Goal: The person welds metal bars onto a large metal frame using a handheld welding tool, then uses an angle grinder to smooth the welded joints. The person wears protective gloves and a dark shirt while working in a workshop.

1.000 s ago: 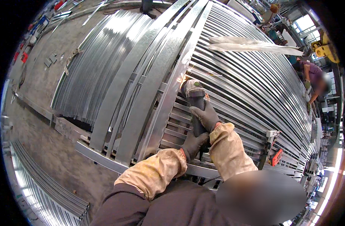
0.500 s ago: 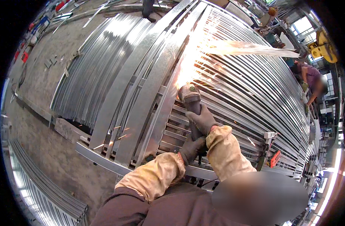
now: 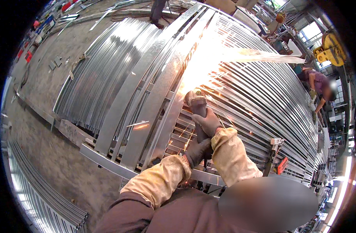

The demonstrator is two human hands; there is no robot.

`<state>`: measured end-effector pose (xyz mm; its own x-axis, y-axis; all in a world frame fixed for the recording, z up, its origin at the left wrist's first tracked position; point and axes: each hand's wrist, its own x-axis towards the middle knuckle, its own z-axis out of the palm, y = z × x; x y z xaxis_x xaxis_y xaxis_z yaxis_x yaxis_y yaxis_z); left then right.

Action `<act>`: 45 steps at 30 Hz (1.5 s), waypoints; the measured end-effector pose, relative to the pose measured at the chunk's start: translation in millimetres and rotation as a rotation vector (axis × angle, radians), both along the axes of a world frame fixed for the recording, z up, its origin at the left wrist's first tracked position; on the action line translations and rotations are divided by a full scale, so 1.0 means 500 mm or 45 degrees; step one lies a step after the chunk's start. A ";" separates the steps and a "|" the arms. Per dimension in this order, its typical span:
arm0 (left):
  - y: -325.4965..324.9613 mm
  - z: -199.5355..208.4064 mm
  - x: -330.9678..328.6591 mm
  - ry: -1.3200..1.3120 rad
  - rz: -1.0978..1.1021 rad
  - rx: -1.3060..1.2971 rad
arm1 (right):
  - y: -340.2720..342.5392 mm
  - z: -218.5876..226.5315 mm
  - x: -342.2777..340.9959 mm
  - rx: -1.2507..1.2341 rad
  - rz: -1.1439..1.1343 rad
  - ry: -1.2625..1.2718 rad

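Both of my gloved hands are wrapped round an angle grinder (image 3: 197, 101). My right hand (image 3: 207, 122) grips its body just behind the head, and my left hand (image 3: 198, 151) holds the rear of the handle. Against the edge of a flat galvanized steel strip (image 3: 165, 123), the grinder's head throws a bright fan of sparks (image 3: 203, 64) away from me. Glare hides the contact point and the disc. Tan protective sleeves cover both forearms. Right of the grinder, long parallel metal bars (image 3: 259, 105) form a slatted panel.
A stack of ribbed metal profiles (image 3: 104, 73) lies to the left, another (image 3: 46, 194) at lower left. A clamp (image 3: 274, 151) and a red tool (image 3: 282, 165) sit at the panel's right edge. At far right a person (image 3: 320, 83) bends over the metal; another person's legs (image 3: 157, 13) stand at the top.
The spark plume has grown larger and brighter, with stray sparks at new places. My hands and the grinder stay nearly where they were. The legs at the top show more fully.
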<state>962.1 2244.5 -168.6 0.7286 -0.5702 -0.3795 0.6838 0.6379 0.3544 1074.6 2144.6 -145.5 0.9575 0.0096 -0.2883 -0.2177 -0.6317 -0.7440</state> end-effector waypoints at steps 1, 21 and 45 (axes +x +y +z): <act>0.000 -0.010 0.009 0.005 -0.063 -0.002 | -0.021 -0.012 0.005 0.060 -0.016 0.007; 0.067 -0.036 -0.064 -0.133 -0.046 0.105 | 0.038 -0.019 -0.077 0.175 -0.157 0.107; 0.091 -0.057 -0.037 -0.107 -0.212 0.188 | 0.043 -0.027 -0.067 0.365 -0.231 0.183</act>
<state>943.4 2290.1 -196.9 0.6619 -0.6277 -0.4097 0.7392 0.4559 0.4958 1041.1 2166.3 -159.2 0.9010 -0.0570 -0.4301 -0.4222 -0.3434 -0.8389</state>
